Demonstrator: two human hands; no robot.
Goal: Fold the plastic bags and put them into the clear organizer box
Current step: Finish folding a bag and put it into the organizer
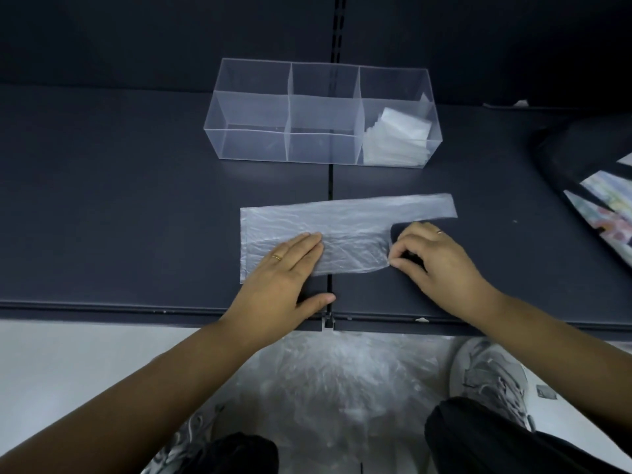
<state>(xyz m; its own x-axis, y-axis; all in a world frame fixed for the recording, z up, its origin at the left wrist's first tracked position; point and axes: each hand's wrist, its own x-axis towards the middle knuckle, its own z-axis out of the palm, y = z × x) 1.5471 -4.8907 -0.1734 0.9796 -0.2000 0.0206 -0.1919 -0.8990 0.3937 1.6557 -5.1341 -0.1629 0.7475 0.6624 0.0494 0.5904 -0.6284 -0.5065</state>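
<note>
A translucent plastic bag (345,220) lies flat on the dark shelf, folded lengthwise, with one handle strip stretching to the right. My left hand (287,268) presses flat on the bag's lower left part, fingers together. My right hand (434,258) pinches the bag's right edge near the handle cut-out between thumb and fingers. Behind the bag stands the clear organizer box (253,111) with three compartments; the right one holds several folded bags (396,138), the other two hold nothing.
The dark shelf (136,200) ends at a front edge just below my hands. A heap of loose plastic bags (335,381) lies on the floor beneath, between my shoes. A dark bag with a colourful print (595,186) sits at the right.
</note>
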